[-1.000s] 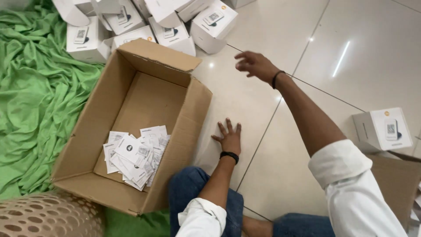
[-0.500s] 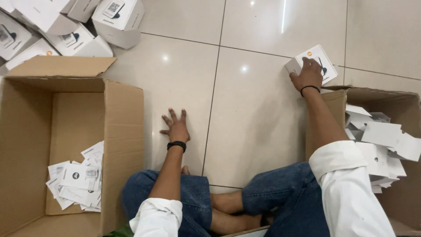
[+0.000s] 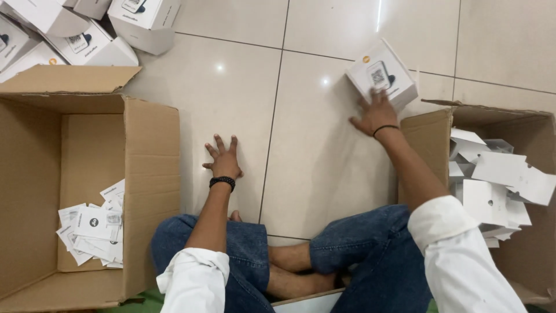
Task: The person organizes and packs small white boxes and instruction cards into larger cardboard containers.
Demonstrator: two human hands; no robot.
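My right hand point(image 3: 374, 115) rests its fingers on a small white product box point(image 3: 381, 74) lying tilted on the tiled floor, just beside the flap of the cardboard carton on my right. Whether the fingers grip the box or only press on it is unclear. My left hand point(image 3: 223, 159) lies flat on the floor with fingers spread, holding nothing, next to the right wall of the big cardboard box point(image 3: 147, 174) on my left. Both wrists wear a black band. I sit cross-legged in blue jeans.
The left cardboard box holds several white paper leaflets point(image 3: 92, 230). The right carton point(image 3: 431, 133) is filled with white cardboard inserts point(image 3: 492, 185). Several white product boxes point(image 3: 87, 40) are piled at the top left. Shiny tiles lie between.
My right hand reached to the white box on the right and has pulled it leftward, closer to me. The camera view swung right. My left hand stayed planted on the floor.
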